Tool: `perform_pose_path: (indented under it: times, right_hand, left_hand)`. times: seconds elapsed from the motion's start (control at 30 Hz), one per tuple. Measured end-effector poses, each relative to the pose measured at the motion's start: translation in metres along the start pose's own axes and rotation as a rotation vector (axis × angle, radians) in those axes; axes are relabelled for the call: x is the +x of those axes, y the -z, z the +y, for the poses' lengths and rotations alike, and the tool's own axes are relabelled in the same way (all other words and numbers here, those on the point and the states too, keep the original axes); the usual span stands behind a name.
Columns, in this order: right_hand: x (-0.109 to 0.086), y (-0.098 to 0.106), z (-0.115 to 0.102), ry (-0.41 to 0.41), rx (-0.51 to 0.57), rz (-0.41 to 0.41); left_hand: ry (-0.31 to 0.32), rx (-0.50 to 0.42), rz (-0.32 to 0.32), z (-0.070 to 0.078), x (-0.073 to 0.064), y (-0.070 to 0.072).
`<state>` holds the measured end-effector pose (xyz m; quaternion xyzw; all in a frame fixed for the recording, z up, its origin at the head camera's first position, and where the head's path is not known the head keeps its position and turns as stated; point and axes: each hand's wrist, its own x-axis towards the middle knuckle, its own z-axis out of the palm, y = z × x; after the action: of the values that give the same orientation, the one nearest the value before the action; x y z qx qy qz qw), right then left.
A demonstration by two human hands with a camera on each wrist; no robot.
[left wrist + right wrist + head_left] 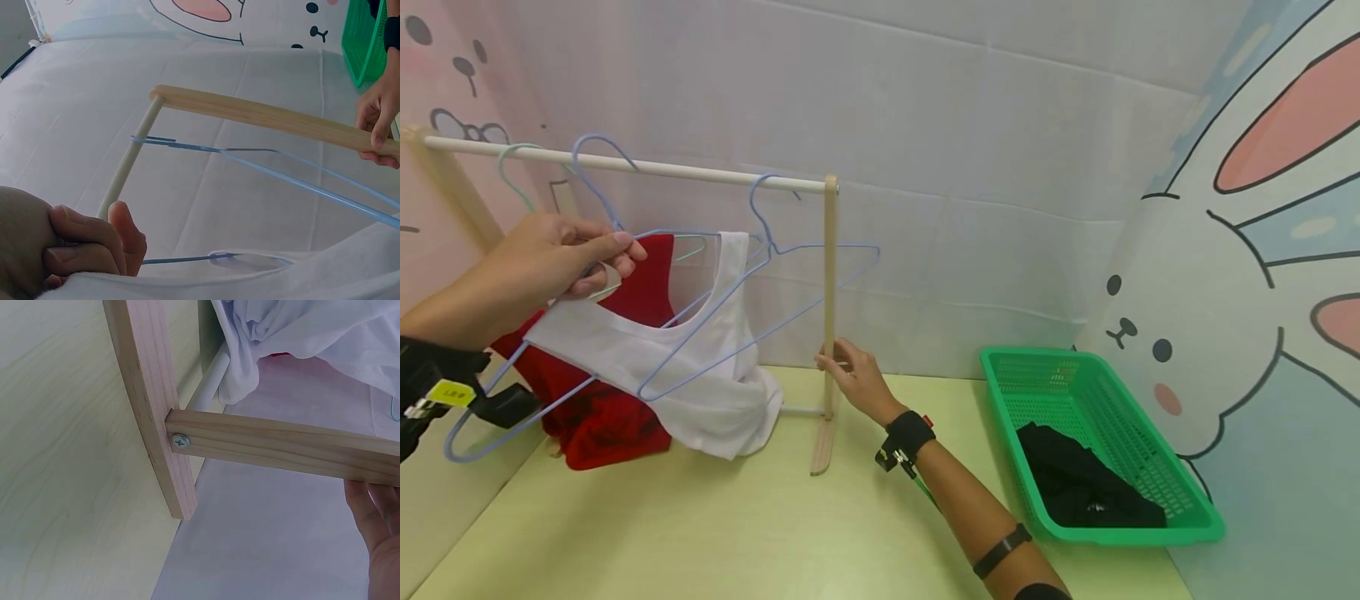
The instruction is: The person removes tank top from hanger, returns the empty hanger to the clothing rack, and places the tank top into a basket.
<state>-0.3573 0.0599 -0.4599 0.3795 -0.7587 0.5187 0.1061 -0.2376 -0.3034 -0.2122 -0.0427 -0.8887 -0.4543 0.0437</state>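
My left hand (561, 254) pinches a blue hanger just below its hook, between thumb and fingers. A white tank top (718, 400) hangs on that hanger, whose hook lies over the white rail (692, 171) of a small clothes rack. Low on the right, my right hand (865, 387) grips the rack's wooden post (830, 292); the left wrist view shows its thumb and fingers (381, 128) at both sides of the wood. Between post and top, a second blue hanger (842, 246) carries no garment. Behind the white top hangs a red garment (602, 437), partly covered.
A green basket (1131, 536) stands at the right with a black garment (1078, 483) inside. A pale green hanger (505, 173) is hooked on the rail's left. The rack stands on a light wooden tabletop (715, 533), close to the white curtain (940, 167).
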Motion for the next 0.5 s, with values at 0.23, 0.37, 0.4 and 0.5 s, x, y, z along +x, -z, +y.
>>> perform_pose_path:
  times: [0.23, 0.37, 0.4, 0.5]
  right_hand:
    - [-0.001, -0.001, 0.000, -0.016, -0.005, -0.005]
    - [-0.002, 0.000, -0.001, -0.018, -0.005, 0.001]
    - [-0.001, 0.000, -0.002, -0.015, -0.004, 0.003]
    - [-0.001, 0.000, -0.003, -0.009, -0.006, 0.009]
  left_hand:
    - [-0.002, 0.019, -0.008, 0.000, -0.010, -0.004]
    - [-0.027, 0.075, 0.018, 0.000, -0.018, -0.009]
    - [-0.034, 0.088, 0.024, 0.000, -0.019, -0.010]
    - [-0.048, 0.093, 0.034, -0.002, -0.024, -0.011]
